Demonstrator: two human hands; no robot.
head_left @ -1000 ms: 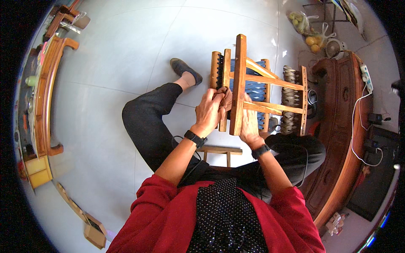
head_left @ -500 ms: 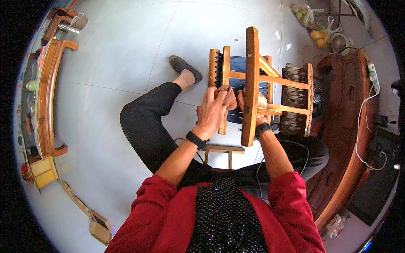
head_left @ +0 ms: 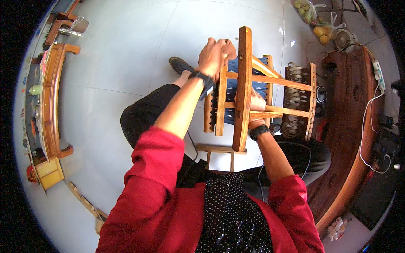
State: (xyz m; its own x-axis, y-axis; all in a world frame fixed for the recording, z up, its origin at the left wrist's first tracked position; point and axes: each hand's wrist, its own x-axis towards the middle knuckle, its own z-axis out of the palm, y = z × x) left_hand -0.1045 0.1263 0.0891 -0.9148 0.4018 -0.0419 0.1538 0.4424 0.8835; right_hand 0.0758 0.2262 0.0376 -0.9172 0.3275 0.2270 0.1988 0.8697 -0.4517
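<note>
A small wooden stool frame [head_left: 244, 88] lies tilted on my lap, its legs pointing up and away. Dark blue cord [head_left: 231, 90] is woven across its seat, and a brown woven panel [head_left: 295, 99] shows on the far side. My left hand [head_left: 216, 51] is raised above the frame's top left corner, closed in a fist around what looks like the cord. My right hand [head_left: 255, 106] grips a lower crossbar of the frame, partly hidden behind the nearest leg.
A low wooden bench [head_left: 51, 97] runs along the left. A dark wooden table [head_left: 350, 126] with a white power strip and cable stands to the right. Bags of fruit [head_left: 314, 19] and a small fan sit at the top right. A little wooden stool [head_left: 219, 152] is under my legs.
My left hand rose from the middle of the frame to above its top corner, pulling upward. The frame tipped closer to me and my right hand shifted on the crossbar.
</note>
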